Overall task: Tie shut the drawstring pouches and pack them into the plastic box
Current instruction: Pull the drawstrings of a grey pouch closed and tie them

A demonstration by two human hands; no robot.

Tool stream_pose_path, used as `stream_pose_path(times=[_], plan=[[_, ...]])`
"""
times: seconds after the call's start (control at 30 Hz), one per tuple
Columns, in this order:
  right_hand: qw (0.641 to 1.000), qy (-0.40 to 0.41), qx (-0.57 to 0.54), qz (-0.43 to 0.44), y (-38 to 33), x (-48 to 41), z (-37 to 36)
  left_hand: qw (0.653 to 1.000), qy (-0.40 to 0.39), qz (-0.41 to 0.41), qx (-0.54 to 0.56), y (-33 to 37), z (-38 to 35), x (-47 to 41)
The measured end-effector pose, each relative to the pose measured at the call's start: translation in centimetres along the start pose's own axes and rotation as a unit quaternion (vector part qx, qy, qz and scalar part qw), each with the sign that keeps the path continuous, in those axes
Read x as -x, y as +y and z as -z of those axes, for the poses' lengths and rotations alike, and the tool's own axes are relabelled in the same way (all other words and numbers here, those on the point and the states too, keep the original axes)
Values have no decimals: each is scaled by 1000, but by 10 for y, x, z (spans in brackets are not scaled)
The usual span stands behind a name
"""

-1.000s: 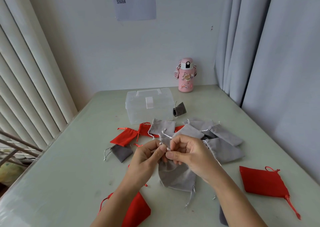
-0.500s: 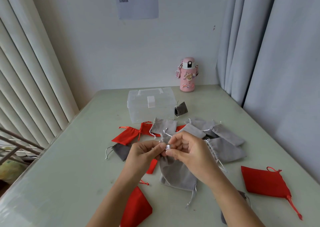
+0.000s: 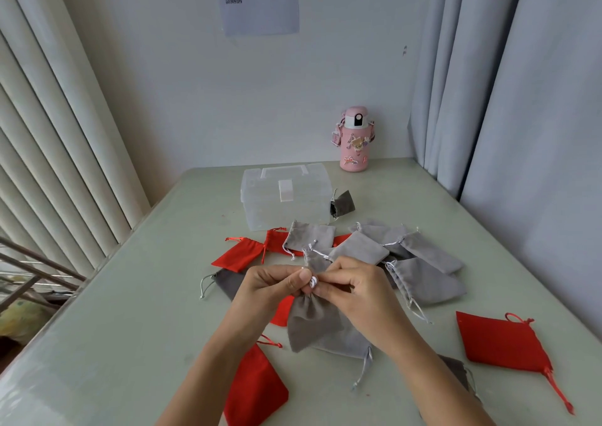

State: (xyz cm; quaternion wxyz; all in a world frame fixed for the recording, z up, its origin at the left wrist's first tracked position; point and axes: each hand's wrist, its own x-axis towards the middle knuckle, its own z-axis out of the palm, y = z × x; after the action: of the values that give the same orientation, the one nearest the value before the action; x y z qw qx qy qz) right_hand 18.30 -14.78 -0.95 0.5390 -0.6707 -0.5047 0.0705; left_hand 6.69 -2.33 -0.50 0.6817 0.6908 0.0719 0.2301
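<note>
A grey velvet drawstring pouch (image 3: 311, 323) hangs neck-up between two bare hands over the near middle of the pale green tabletop (image 3: 140, 334); we cannot tell whether its lower corner touches the surface. The left hand (image 3: 267, 287) and the right hand (image 3: 356, 292) meet at the gathered neck. The fingers (image 3: 304, 275) of both are curled and pinch the pouch's white cord (image 3: 313, 281), and a small loop of it shows between the fingertips.

Under the held pouch lies a second grey pouch (image 3: 345, 342), flat, its cord trailing toward us. Around them we see more pouches:
- a heap of light grey pouches (image 3: 423, 279) overlapping just beyond the right hand
- two red pouches (image 3: 242, 253) beyond the left hand
- a dark grey pouch (image 3: 228, 282) partly hidden by the left hand
- a near red pouch (image 3: 254, 390) beside the left forearm
- a lone red pouch (image 3: 498, 341) at the right

Farther back sits the clear plastic box (image 3: 260, 207), lid down, with a small dark grey pouch (image 3: 343, 202) just beside its right end. A pink sticker-covered drinks bottle (image 3: 354, 145) stands upright by the far wall, below a paper sheet with a QR code (image 3: 260, 2). Pale vertical blinds (image 3: 49, 132) flank the left and grey curtains (image 3: 521, 100) the right.
</note>
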Motion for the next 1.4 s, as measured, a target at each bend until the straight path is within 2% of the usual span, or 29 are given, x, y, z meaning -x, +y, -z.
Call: stream_pose_path(times=[0.13,0.37,0.6,0.67,0.73,0.87,0.97,1.13,1.2,1.27,1.33,1.4], plan=[[1000,-5,-21,-16,-3,1,2,1000,-24,-11,0,4,2,0],[1000,-7,3,-19,-8,1,4,997,5,-45,-62,2,5,0],[1000,-13,-13,-25,-12,1,7,999,-10,-19,-42,5,9,0],[1000,-11,11,-20,-10,2,6,998,-9,-18,-64,5,11,0],[998,-11,62,-7,-7,2,4,991,6,-23,-130,4,11,0],[985,-19,173,8,1,3,-1,947,65,-65,-308,-5,3,-1],[980,1,201,2,2,1,-3,911,82,-123,-386,-12,-1,-2],[974,9,227,-6,3,1,-5,832,98,-224,-498,-22,-5,-8],[977,18,213,-2,2,2,-4,814,116,-258,-507,-24,-7,-9],[988,36,152,-10,0,2,-3,812,151,-280,-489,-23,-7,-9],[996,42,45,-59,-5,1,-3,817,182,-308,-452,-20,-4,-8],[985,24,-91,-142,-11,-1,1,813,197,-342,-428,-16,-3,-7]])
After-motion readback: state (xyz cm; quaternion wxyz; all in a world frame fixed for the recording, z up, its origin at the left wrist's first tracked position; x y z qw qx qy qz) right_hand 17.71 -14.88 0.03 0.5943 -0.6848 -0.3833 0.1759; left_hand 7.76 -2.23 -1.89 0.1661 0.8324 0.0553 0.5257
